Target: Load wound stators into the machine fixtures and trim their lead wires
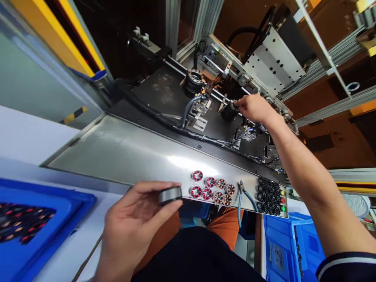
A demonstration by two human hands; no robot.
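Note:
My left hand (133,223) pinches a round grey metal ring part (170,194) at the near edge of the shiny steel shelf (126,152). My right hand (255,107) reaches far into the machine and grips a black cylindrical part (229,111) on a fixture there. Several wound stators with red and copper coils (212,188) lie in a cluster on the shelf, just right of my left hand. A second black round holder (192,81) sits farther back in the machine.
Blue-handled cutters (242,196) and a group of black round parts (268,196) lie at the shelf's right end beside coloured buttons (282,200). A blue bin (38,223) holding dark parts is at the left; another blue bin (293,246) at lower right. Cables cross the machine bed.

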